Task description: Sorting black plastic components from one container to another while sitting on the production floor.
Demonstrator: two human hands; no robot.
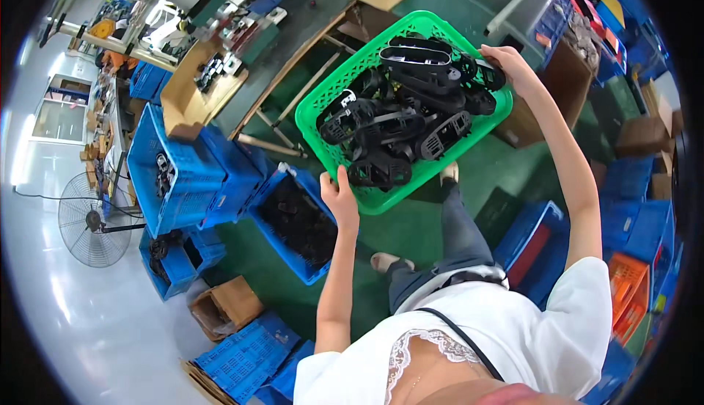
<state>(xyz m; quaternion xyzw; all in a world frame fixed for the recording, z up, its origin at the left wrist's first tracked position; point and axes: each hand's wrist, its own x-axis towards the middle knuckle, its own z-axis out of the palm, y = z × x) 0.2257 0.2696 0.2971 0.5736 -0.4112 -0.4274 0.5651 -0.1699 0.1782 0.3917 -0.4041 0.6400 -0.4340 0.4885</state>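
Note:
A green plastic basket (pixel 378 201) is held up in front of me, tilted in the view. Black moulded plastic parts (pixel 396 122) fill it in a loose heap, several of them with slotted vents. My left hand (pixel 339 196) grips the near left rim, its thumb over the edge. At the far right corner my right hand (pixel 506 65) is closed on the rim, beside a rounded black part. The undersides of both grips are hidden by the basket wall.
A workbench (pixel 293 34) stands ahead on the left. Blue crates (pixel 176 177) are stacked on the left, and a blue crate of dark parts (pixel 293 221) sits on the green floor. A standing fan (pixel 93 219) is far left. Cardboard boxes (pixel 543 115) and an orange crate (pixel 629 295) are on the right.

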